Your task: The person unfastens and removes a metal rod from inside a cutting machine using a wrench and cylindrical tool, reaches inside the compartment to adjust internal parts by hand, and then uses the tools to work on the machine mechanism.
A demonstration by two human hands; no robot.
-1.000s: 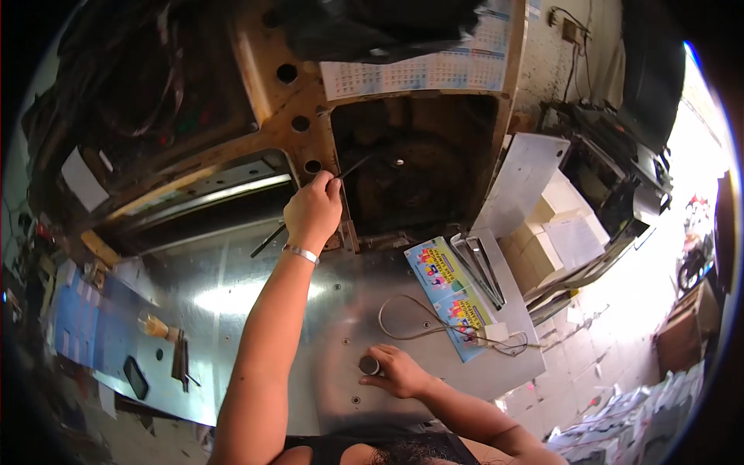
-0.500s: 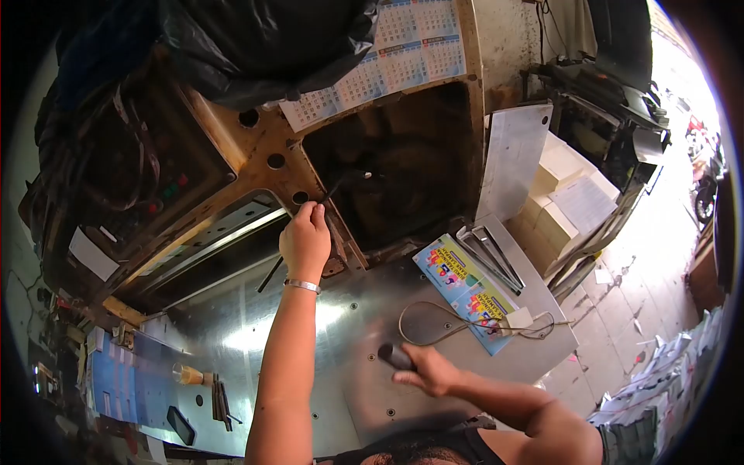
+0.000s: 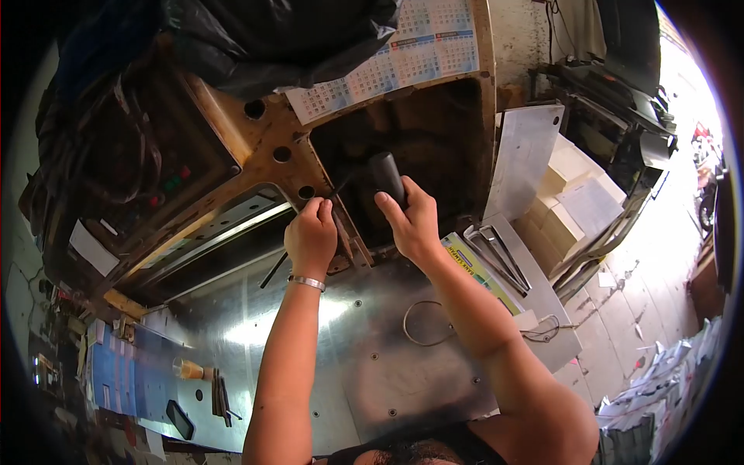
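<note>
My left hand (image 3: 311, 239), with a metal bracelet at its wrist, is closed round a thin dark rod (image 3: 273, 270) beside the brown machine frame (image 3: 291, 172). One end of the rod sticks out below the hand, and the other reaches toward the dark opening. My right hand (image 3: 415, 221) grips a dark cylinder (image 3: 387, 177), held up in front of the opening, to the right of my left hand. Below both hands lies the shiny metal table (image 3: 364, 387).
Blue-and-yellow booklet (image 3: 484, 271), metal bars (image 3: 500, 260) and a looped cord (image 3: 422, 324) lie at the table's right. A phone (image 3: 180, 419) and a cup (image 3: 186, 368) are at the left. A black bag (image 3: 271, 39) hangs above; paper stacks (image 3: 554, 209) stand right.
My right hand has lifted from above the table toward the opening with the dark cylinder. My left hand keeps its hold on the rod near the frame. The camera view has shifted.
</note>
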